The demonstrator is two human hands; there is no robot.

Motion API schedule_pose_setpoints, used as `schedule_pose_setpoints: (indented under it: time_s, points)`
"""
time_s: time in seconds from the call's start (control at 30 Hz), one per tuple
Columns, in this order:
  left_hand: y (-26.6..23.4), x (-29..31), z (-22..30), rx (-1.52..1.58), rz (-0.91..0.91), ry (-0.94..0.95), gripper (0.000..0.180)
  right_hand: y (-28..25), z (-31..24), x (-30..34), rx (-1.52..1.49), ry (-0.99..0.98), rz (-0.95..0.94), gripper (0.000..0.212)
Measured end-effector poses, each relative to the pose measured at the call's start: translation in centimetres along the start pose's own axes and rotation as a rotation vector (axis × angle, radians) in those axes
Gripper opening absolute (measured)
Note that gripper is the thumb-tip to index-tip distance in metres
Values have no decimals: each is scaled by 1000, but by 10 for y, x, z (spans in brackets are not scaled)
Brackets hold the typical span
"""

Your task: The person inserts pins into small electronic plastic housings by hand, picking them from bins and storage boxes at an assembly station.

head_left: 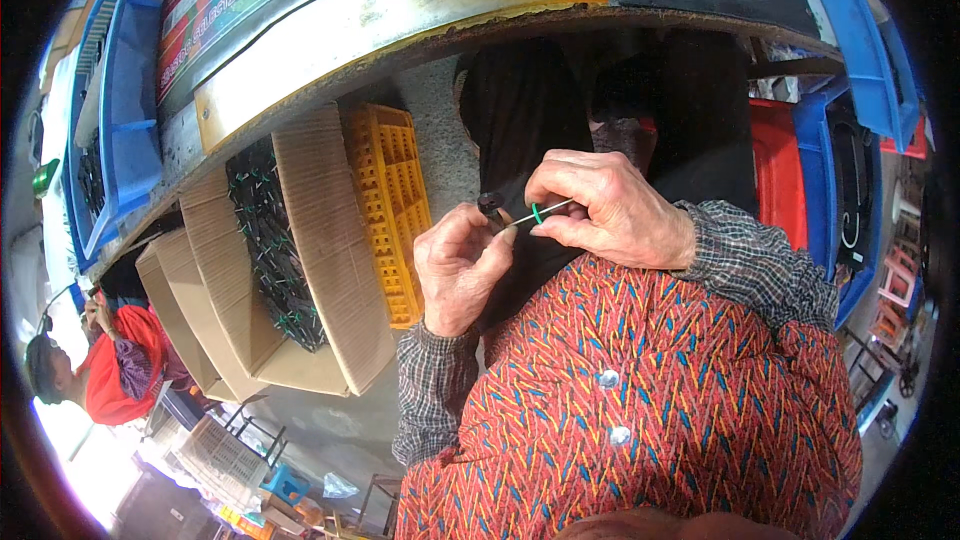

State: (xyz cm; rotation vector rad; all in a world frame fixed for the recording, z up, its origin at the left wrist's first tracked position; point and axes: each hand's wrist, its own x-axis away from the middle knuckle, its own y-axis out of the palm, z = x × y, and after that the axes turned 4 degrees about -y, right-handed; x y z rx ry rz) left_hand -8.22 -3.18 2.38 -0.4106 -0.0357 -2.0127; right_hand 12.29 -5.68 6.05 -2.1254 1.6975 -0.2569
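My left hand point(464, 265) pinches a small black piece point(490, 205) between thumb and fingers, over my lap. Close on its right, my right hand point(612, 208) has thumb and fingers closed on a thin pale rod point(557, 207). A small green ring point(536, 213) sits around that rod at the fingertips. The rod's left end reaches the left thumb; whether it enters the black piece I cannot tell. To the left, an open cardboard box point(325, 240) holds many dark pieces with green bits point(272, 250).
A metal-edged workbench point(400, 15) spans the top. Beside the box stands a yellow plastic crate point(390, 210). Blue bins point(130, 120) flank the bench, and a red bin point(778, 170) is at right. Another person in red point(130, 365) sits at far left.
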Motion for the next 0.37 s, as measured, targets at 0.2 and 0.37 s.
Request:
schedule_pose_setpoints:
  time_s: [0.2, 0.37]
  points:
    - [3, -1, 4, -5, 12, 88, 15, -4, 4, 0, -113, 71, -23, 19]
    - [1, -3, 2, 65, -31, 106, 24, -11, 6, 2, -197, 130, -53, 20]
